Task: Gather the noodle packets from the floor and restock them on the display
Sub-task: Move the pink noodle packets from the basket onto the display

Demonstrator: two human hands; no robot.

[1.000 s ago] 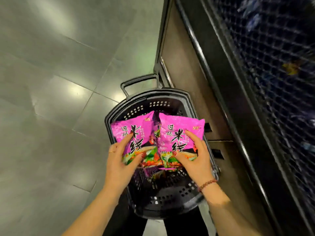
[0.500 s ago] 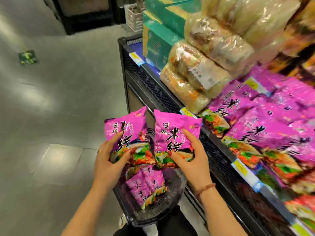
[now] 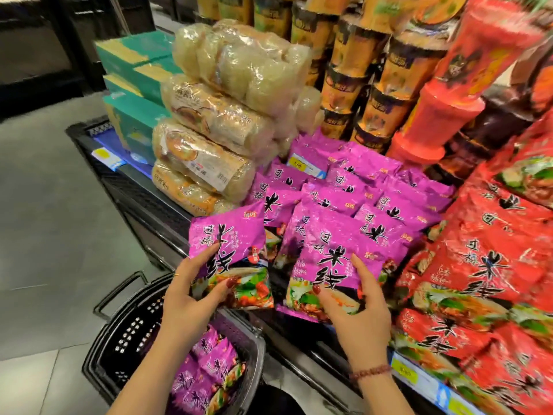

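Partly, hands point(image 3: 191, 295) point(image 3: 357, 316) cover both held purple packets point(image 3: 229, 235) point(image 3: 338, 247).

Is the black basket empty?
No, several purple noodle packets lie in the bottom of the black basket, below the left hand.

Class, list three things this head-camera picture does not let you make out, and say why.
1. Head view: how many purple packets lie in the basket; the left forearm covers some.
2. Head view: the yellow shelf label price; blurred.
3. Head view: the red packets full stack; cut off by the right edge.
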